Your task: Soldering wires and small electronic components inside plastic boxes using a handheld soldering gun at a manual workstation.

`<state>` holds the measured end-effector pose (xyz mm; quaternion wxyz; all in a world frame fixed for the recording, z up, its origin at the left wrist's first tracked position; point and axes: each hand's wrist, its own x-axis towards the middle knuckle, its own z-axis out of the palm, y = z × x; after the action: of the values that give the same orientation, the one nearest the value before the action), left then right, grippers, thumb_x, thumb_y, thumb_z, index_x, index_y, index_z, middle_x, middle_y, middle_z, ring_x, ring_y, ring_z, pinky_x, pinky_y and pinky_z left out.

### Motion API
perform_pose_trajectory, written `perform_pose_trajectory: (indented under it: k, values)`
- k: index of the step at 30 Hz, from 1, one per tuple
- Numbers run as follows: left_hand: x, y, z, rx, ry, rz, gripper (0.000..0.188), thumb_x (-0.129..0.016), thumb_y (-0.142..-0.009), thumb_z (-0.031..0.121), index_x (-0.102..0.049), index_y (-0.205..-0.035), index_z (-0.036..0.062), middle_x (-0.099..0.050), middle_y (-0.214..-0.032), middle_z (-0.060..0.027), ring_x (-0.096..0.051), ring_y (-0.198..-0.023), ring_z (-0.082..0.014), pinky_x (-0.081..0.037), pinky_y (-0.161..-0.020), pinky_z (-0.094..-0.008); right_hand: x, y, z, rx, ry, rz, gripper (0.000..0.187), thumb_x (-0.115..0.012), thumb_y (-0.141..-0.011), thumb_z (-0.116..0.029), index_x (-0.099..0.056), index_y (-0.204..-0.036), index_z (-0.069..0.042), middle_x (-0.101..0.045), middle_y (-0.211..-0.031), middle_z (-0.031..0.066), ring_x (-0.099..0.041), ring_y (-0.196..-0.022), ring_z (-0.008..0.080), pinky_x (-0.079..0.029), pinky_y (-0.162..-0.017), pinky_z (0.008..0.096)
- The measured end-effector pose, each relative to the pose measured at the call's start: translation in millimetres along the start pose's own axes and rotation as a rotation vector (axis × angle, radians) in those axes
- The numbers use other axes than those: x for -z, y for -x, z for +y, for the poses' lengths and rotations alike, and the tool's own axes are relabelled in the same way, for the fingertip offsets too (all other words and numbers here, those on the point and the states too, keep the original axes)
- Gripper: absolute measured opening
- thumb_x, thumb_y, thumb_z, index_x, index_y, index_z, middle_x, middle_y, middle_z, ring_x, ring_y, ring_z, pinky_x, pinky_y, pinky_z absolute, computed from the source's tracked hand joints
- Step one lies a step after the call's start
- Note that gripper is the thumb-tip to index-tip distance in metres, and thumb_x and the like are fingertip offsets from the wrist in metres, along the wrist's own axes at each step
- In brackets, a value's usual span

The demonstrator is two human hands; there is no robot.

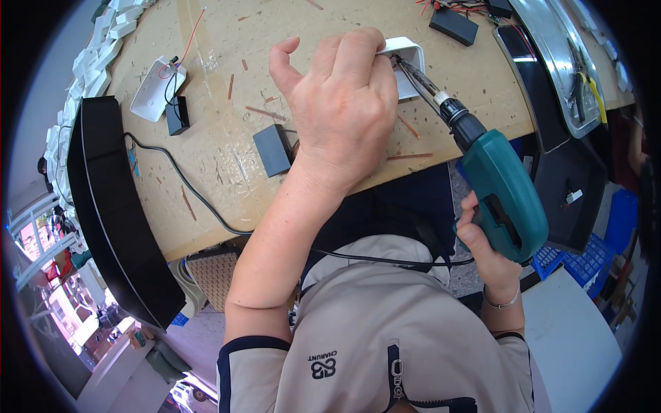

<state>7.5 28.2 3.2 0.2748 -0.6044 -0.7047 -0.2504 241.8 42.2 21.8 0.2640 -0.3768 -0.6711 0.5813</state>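
Note:
My right hand (482, 241) is wrapped round the handle of a green soldering gun (506, 189) with a black collar. Its thin metal tip points up and left into an open white plastic case (406, 51). Holding that case against the tabletop is my left hand (348, 96), with its outermost finger sticking out to the left. My fingers hide the case's left part, and a small dark piece shows inside it by the tip. Below my left hand lies a black box (273, 149) with a wire leading under my wrist.
Farther left, another white case (155, 89) with wires lies beside a small black box (177, 115). A long black panel (113, 206) stands along the left edge. A black cord (200, 196) crosses the table (227, 124). At right are a metal tray (558, 62) and yellow-handled pliers (591, 93).

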Motion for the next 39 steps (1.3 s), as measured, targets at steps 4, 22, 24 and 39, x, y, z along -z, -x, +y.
perform_pose_trajectory:
  k: [4,22,24,39]
  values:
    - [0,0,0,-0.001,-0.011,-0.003,0.005,-0.063,-0.069,0.007,-0.061,-0.073,0.0077,-0.054,-0.089,0.0017,-0.053,-0.077,-0.0129,-0.025,-0.087,-0.0425,-1,-3,-3,0.075,0.087,-0.029,0.036,-0.076,-0.068,-0.006,-0.058,-0.098,0.002,-0.061,-0.080,0.0051,-0.058,-0.066,0.0097,-0.047,-0.059,0.0207]
    - [-1,0,0,0.001,-0.009,0.015,0.004,-0.063,-0.069,0.008,-0.062,-0.073,0.0082,-0.054,-0.088,0.0021,-0.053,-0.077,-0.0133,-0.027,-0.087,-0.0431,4,10,-2,-0.094,-0.048,-0.120,0.059,-0.071,-0.074,-0.015,-0.043,-0.122,0.003,-0.053,-0.117,0.0202,-0.056,-0.070,0.0106,-0.047,-0.062,0.0226]
    - [-1,0,0,0.002,-0.019,0.003,0.004,-0.063,-0.069,0.008,-0.062,-0.073,0.0082,-0.054,-0.087,0.0022,-0.053,-0.076,-0.0133,-0.027,-0.087,-0.0433,4,12,-2,-0.029,-0.082,-0.076,0.060,-0.072,-0.074,-0.020,-0.043,-0.121,0.004,-0.054,-0.115,0.0206,-0.056,-0.069,0.0112,-0.047,-0.061,0.0225]
    - [-3,-3,0,0.027,0.024,0.030,0.003,-0.055,-0.067,0.003,-0.055,-0.065,0.0050,-0.052,-0.085,-0.0014,-0.053,-0.079,-0.0167,-0.028,-0.084,-0.0486,2,12,-6,0.020,-0.143,0.038,0.063,-0.072,-0.073,-0.034,-0.047,-0.115,0.008,-0.058,-0.105,0.0165,-0.057,-0.067,0.0104,-0.046,-0.059,0.0216]
